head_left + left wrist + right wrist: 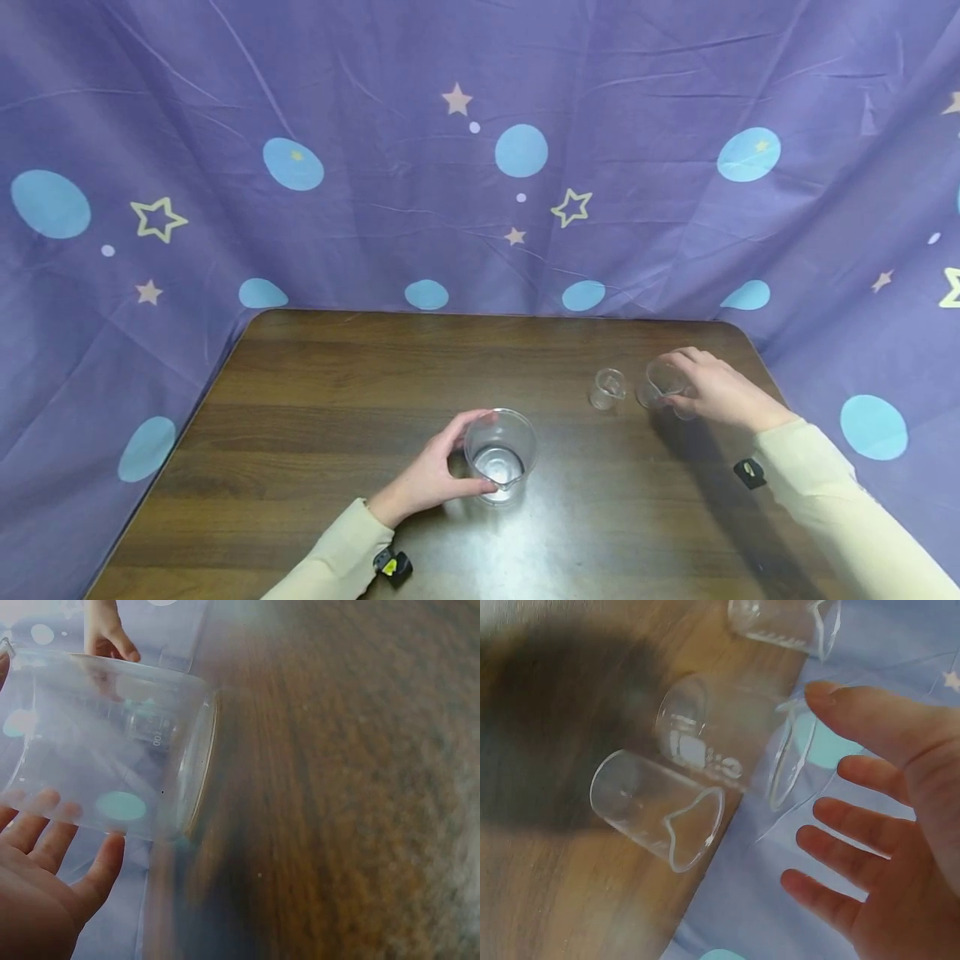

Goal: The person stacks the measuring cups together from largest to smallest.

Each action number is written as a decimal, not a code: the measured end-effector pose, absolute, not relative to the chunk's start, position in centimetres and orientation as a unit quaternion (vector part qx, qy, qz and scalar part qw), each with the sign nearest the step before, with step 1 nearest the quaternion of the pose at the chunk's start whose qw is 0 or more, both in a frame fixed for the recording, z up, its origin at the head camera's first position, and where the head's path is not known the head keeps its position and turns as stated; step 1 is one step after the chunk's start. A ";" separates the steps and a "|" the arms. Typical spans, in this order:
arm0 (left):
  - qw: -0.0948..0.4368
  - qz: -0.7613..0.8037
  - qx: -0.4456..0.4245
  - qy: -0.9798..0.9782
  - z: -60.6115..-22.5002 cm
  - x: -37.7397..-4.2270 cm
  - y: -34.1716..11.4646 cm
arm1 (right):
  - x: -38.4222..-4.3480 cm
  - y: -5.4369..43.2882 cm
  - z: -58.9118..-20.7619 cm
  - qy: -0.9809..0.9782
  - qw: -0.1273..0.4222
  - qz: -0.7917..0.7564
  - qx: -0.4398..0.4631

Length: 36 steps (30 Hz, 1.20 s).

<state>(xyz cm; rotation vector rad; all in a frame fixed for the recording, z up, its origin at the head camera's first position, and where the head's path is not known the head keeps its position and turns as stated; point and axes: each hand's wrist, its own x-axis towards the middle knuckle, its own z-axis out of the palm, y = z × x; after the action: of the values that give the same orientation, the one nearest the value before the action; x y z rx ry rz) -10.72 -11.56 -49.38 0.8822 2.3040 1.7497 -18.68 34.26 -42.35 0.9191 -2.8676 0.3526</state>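
Note:
A large clear glass beaker (501, 454) stands upright on the table, and my left hand (431, 475) holds it from the left, thumb at the near side and fingers round the far side. White graduation print shows faintly through its wall in the left wrist view. Over at the right, my right hand (723, 390) reaches over a medium beaker (660, 385), its fingers spread. In the right wrist view the thumb overlaps the rim of that beaker (712, 742), with the other fingers apart from the glass. A smaller beaker (656, 810) stands beside it.
Just left of the medium beaker is a small beaker (607, 390). The brown wooden table (337, 392) meets a purple curtain (420, 167) with stars and blue dots at its back and sides. Dark wrist devices (393, 567) sit at both sleeves.

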 end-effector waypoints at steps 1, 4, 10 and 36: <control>0.059 0.577 0.292 0.761 -49.4 -10.7 -11.6 | -18.9 34.4 -42.5 -0.946 0.044 0.114 0.299; 0.060 0.576 0.292 0.761 -49.5 -10.8 -11.6 | -19.5 34.5 -42.7 -0.950 0.016 0.113 0.290; 0.066 0.573 0.291 0.764 -49.3 -10.9 -11.6 | -20.4 34.8 -42.9 -0.949 -0.008 0.124 0.289; 0.072 0.564 0.292 0.769 -49.3 -10.9 -11.8 | -21.1 34.9 -41.4 -0.940 -0.041 0.156 0.301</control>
<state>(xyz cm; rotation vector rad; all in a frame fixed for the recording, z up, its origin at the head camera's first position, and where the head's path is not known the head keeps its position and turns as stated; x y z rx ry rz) -10.86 -11.80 -49.26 0.8779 2.3126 1.6945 -21.07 34.94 -41.38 0.9708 -3.0321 0.5042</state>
